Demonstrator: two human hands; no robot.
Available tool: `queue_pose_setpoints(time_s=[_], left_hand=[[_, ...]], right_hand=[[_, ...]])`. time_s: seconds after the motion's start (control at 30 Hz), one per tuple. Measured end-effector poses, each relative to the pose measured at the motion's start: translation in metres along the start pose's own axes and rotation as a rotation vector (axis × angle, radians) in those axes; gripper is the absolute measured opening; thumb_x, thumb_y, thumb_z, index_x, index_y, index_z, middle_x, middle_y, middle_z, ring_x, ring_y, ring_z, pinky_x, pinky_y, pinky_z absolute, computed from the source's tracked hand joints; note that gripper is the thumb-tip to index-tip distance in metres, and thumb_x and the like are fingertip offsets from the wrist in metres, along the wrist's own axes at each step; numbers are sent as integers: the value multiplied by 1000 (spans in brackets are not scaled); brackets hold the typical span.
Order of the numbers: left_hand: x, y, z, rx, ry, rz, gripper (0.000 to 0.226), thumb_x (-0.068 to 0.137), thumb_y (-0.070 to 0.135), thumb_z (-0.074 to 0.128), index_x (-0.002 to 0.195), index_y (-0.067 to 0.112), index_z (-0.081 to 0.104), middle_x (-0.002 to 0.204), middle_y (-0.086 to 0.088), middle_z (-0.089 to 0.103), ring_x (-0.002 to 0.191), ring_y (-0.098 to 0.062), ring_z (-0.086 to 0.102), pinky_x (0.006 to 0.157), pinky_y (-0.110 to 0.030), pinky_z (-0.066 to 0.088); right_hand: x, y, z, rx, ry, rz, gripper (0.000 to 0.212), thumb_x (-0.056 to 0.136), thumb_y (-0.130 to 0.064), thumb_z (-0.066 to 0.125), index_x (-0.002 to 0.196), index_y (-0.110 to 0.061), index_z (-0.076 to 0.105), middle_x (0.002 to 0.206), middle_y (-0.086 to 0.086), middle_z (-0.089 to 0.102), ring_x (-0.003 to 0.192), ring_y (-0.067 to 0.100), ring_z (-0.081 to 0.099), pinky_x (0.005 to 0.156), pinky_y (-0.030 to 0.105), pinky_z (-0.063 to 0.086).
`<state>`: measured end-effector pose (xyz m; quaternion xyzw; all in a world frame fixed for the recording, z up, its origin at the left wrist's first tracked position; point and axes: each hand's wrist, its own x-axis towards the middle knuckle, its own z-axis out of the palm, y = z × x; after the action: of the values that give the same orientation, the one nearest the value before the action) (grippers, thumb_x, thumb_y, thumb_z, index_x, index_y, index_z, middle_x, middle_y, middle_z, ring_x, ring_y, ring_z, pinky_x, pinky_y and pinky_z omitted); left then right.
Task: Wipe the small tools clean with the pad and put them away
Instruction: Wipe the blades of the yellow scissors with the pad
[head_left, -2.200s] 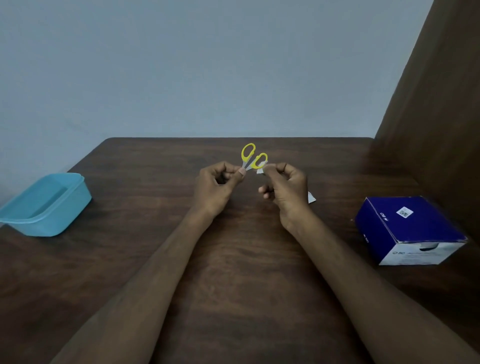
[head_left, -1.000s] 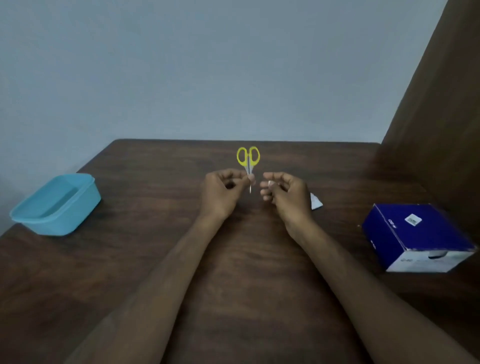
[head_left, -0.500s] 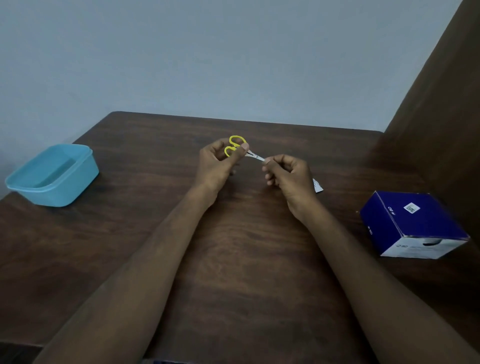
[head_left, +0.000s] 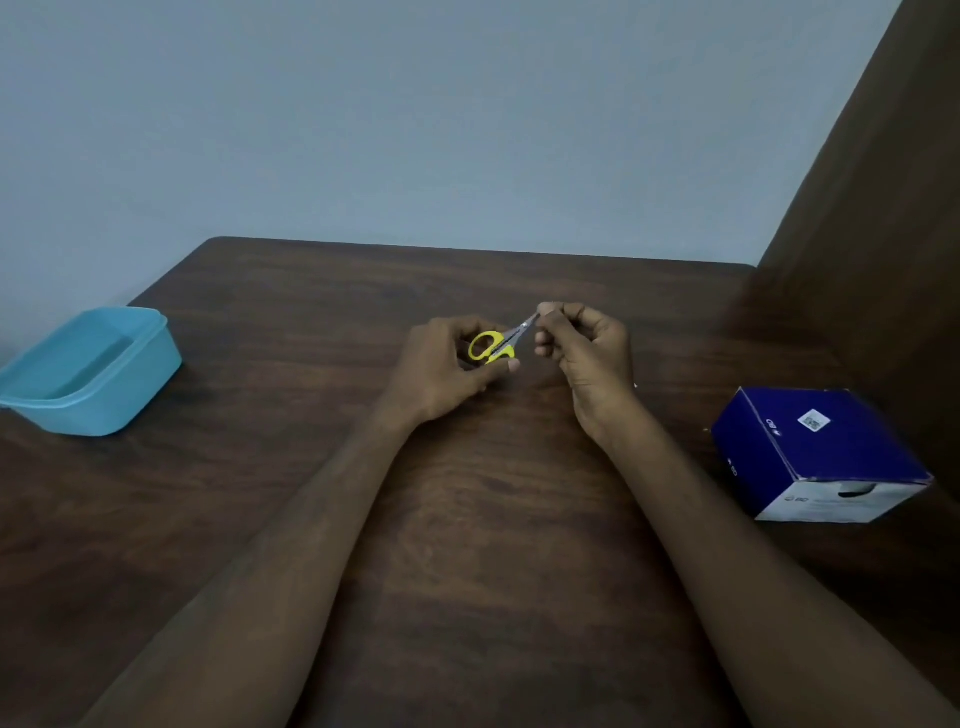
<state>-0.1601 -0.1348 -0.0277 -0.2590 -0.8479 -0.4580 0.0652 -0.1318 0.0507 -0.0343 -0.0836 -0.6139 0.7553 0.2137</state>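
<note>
Dark tabletop (head_left: 467, 519): left hand (head_left: 447, 369) grips scissors (head_left: 496, 345), right hand (head_left: 587, 345) pinches their tip, pad hidden. Wiping seems underway; blue tub (head_left: 88, 371) awaits.

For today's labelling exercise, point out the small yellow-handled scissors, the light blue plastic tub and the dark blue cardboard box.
small yellow-handled scissors (head_left: 488, 347): head view, on the yellow handle loop.
light blue plastic tub (head_left: 122, 392): head view, on its near side wall.
dark blue cardboard box (head_left: 831, 441): head view, on its top face.

Scissors (head_left: 496, 347) swung from upright to blades toward right hand (head_left: 587, 348).
</note>
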Motion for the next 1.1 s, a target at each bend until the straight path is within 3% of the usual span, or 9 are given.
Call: queue_pose_setpoints(time_s=[0.1, 0.2, 0.33, 0.43, 0.53, 0.7, 0.9, 1.1], left_hand=[[2, -4, -1, -61, 56, -66, 14, 93, 31, 84, 90, 19, 76, 74, 0, 77, 64, -13, 76, 69, -31, 59], [4, -11, -2, -167, 93, -136, 17, 95, 30, 82, 92, 14, 75, 77, -1, 78, 70, -17, 78, 81, -42, 63], [5, -11, -1, -308, 63, -177, 23, 96, 18, 81, 118, 15, 76, 89, 2, 78, 78, -12, 77, 91, -47, 66], [6, -12, 0, -285, 27, -158, 28, 100, 16, 76, 128, 19, 73, 101, -3, 79, 83, -13, 78, 92, -47, 65], [6, -11, -1, -226, 28, -145, 29, 101, 19, 74, 130, 20, 71, 107, -7, 79, 82, -13, 80, 89, -40, 66], [6, -7, 2, -135, 27, -130, 29, 105, 17, 69, 133, 10, 69, 107, -8, 76, 70, -1, 75, 69, -12, 55], [5, -6, 3, -71, 34, -75, 25, 101, 18, 73, 126, 15, 73, 98, -1, 79, 73, -13, 79, 78, -32, 64], [3, -4, 6, 0, 69, -24, 16, 94, 20, 82, 109, 20, 79, 89, 5, 81, 68, -7, 76, 70, -23, 60]], right_hand=[[1, -1, 0, 9, 42, -27, 21, 92, -2, 78, 110, -10, 71, 107, 10, 78, 90, 13, 76, 84, 28, 60], [-2, -2, -1, -32, 39, -67, 27, 96, 9, 66, 116, -8, 62, 115, 11, 78, 102, 16, 79, 94, 29, 59], [-6, 0, 3, -49, 16, -106, 6, 103, -3, 63, 107, -5, 67, 109, 13, 79, 97, 23, 81, 87, 32, 63], [-6, 3, 2, -144, 4, -162, 6, 100, -8, 71, 101, -11, 75, 104, 3, 79, 84, 16, 78, 75, 33, 63], [-7, 3, 2, -143, -1, -174, 8, 99, -4, 71, 102, -10, 76, 93, 5, 78, 75, 11, 73, 71, 30, 61], [-5, 4, 5, -115, 24, -130, 7, 102, -4, 65, 105, -4, 72, 90, 9, 76, 77, 20, 77, 76, 39, 64], [-6, 3, 2, -240, 76, -205, 9, 97, -7, 73, 96, -16, 74, 86, 0, 80, 81, 20, 80, 85, 46, 66], [-19, -2, 5, -557, -36, -513, 11, 90, -10, 82, 96, -18, 80, 92, -9, 78, 79, 4, 74, 75, 24, 62]])
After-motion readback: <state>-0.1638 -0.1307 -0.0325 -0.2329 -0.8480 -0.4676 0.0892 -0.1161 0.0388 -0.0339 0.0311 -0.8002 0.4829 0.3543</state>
